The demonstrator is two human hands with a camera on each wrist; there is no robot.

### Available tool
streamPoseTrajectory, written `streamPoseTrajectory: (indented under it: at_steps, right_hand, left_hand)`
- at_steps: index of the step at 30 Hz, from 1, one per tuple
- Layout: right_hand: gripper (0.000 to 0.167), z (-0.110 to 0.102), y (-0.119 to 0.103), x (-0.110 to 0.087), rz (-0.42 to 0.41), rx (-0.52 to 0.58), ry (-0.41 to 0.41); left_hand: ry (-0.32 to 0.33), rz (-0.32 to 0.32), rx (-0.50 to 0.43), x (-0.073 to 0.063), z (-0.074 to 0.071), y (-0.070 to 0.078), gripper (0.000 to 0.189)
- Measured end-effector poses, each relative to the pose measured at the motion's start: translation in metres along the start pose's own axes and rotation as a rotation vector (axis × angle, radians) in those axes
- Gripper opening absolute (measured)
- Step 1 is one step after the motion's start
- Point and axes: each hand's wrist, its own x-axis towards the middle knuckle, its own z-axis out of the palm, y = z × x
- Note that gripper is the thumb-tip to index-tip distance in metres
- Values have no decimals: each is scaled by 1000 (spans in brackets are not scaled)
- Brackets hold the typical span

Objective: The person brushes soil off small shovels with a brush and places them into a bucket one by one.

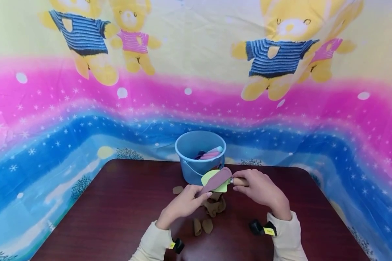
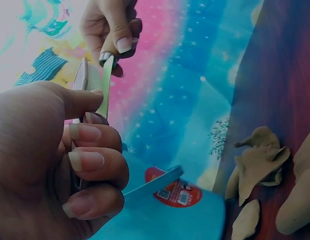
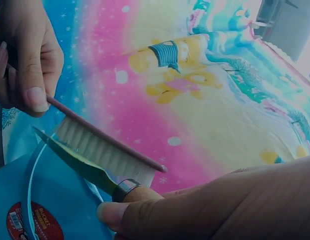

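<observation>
My left hand (image 1: 182, 203) grips a mauve brush (image 1: 218, 179) with pale bristles. The handle of a small trowel is held in my right hand (image 1: 259, 186); it has a wooden handle (image 1: 240, 181) and a light green blade (image 3: 82, 165). In the right wrist view the bristles (image 3: 94, 150) face the blade, close beside it. From the head view the brush overlaps the blade, in front of a blue bucket (image 1: 187, 170). Below both hands, brown clay-like lumps (image 1: 215, 208) lie on the table. My left fingers (image 2: 97, 161) curl around the brush handle, mostly hiding it.
The bucket, with a handle and a red label (image 2: 180, 194), contains pink-handled tools (image 1: 210, 156). Flat brown pieces (image 1: 207, 226) lie nearer me, and another (image 1: 177, 190) lies left of the bucket. A printed bear cloth (image 1: 189, 90) hangs behind the dark table (image 1: 117, 210).
</observation>
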Motion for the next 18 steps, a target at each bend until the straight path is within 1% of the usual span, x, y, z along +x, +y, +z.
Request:
streamPoseTrajectory:
  at_steps: [4, 8, 13, 18]
  right_hand:
    - [21, -3, -1, -1, 4, -13, 12]
    - [21, -5, 1, -1, 13, -21, 16]
    - [22, -4, 3, -3, 32, -15, 4]
    - [22, -4, 6, -5, 33, -24, 20]
  left_hand:
    - [-9, -10, 17, 3, 1, -3, 24]
    - [-6, -28, 28, 3, -1, -6, 28]
    - [-11, -71, 56, 0, -4, -8, 34]
    - [4, -99, 87, -4, -7, -12, 36]
